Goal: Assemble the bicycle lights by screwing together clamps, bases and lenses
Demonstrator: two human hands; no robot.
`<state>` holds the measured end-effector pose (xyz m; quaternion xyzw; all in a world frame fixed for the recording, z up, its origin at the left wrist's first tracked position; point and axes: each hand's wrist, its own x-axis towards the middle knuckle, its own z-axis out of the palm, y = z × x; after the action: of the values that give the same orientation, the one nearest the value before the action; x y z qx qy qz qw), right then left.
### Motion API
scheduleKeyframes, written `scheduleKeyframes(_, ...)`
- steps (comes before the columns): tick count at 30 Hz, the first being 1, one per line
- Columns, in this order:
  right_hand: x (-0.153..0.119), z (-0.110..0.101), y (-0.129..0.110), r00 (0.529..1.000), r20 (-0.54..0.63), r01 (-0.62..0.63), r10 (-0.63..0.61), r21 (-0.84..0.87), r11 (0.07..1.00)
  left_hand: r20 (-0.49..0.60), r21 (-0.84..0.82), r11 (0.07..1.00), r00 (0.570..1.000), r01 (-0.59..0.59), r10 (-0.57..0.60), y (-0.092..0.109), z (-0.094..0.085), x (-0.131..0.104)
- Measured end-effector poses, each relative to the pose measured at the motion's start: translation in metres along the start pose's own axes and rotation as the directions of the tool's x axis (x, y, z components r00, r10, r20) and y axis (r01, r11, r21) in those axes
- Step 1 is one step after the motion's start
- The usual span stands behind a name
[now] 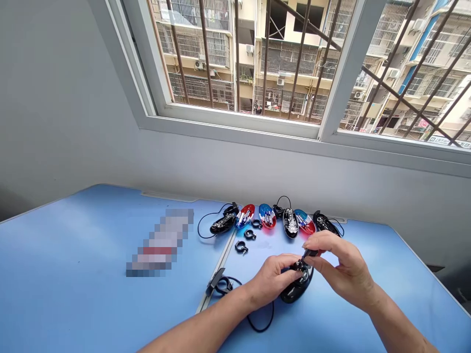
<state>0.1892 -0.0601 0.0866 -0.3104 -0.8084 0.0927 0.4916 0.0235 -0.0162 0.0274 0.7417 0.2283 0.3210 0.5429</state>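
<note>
Partly hidden, black oval lamp point(294, 290) gripped by left hand point(273, 280), right hand point(340, 267) fingers pinching small black part point(309, 253) — detail unclear

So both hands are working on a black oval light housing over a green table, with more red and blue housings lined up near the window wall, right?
Not quite: the table is blue, not green, as the head view shows. The rest holds: the left hand and the right hand are both on the black oval light housing, and the row of red and blue housings lies beyond them near the window wall.
</note>
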Motion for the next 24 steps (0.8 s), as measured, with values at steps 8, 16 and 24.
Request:
scheduleKeyframes(8, 0.007, 0.003, 0.007, 0.999, -0.032, 0.004, -0.003, 0.028, 1.000, 0.005, 0.045, 0.997, 0.998, 0.056, -0.056, -0.007, 0.000, 0.001)
scheduleKeyframes(16, 0.007, 0.008, 0.005, 0.997, -0.070, 0.034, -0.033, 0.016, 0.999, -0.202, 0.168, 0.979, 0.976, 0.117, -0.082, -0.010, 0.018, -0.009)
scheduleKeyframes(24, 0.007, 0.004, 0.003, 0.997, -0.067, 0.021, -0.025, -0.049, 0.999, -0.115, 0.094, 0.987, 0.987, 0.127, -0.116, -0.008, 0.012, -0.005)
